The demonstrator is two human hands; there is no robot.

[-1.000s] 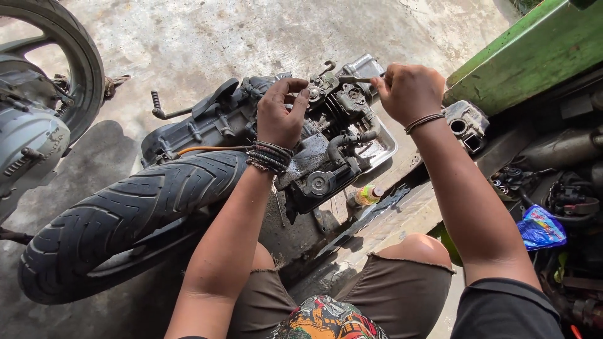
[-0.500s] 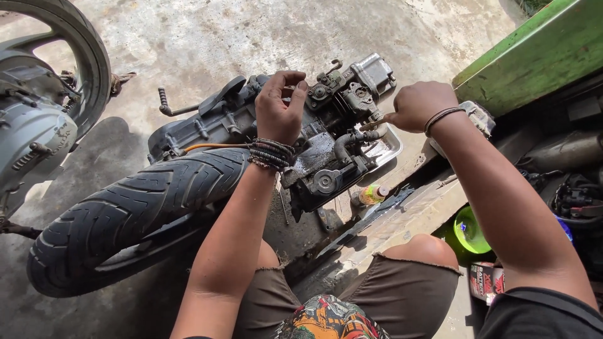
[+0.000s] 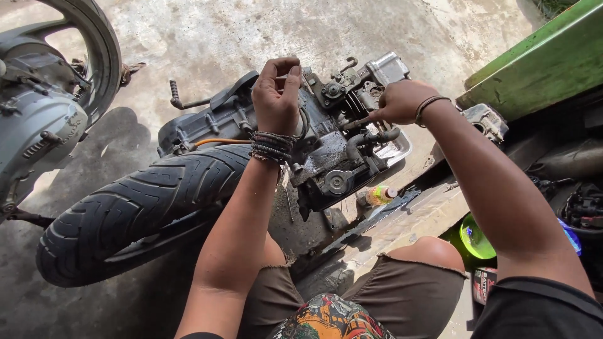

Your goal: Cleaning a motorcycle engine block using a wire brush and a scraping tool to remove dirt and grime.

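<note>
A grimy scooter engine (image 3: 333,138) with its rear tyre (image 3: 138,213) lies on the concrete in front of my knees. My left hand (image 3: 276,94), with beaded bracelets at the wrist, is closed over the top of the engine casing, fingertips pinching a small part I cannot make out. My right hand (image 3: 399,102) is closed on a fitting at the right side of the engine, just above a grey hose (image 3: 370,139). What the right fingers grip is hidden by the hand.
A metal tray (image 3: 396,150) sits under the engine's right end. A small bottle (image 3: 380,194) lies on the floor below it. Another scooter's wheel and engine cover (image 3: 44,107) stand at the left. A green bench (image 3: 540,63) and cluttered parts fill the right.
My right hand has come down from above the engine's top right to its right side. My left hand stayed on top of the engine. The view shifted slightly.
</note>
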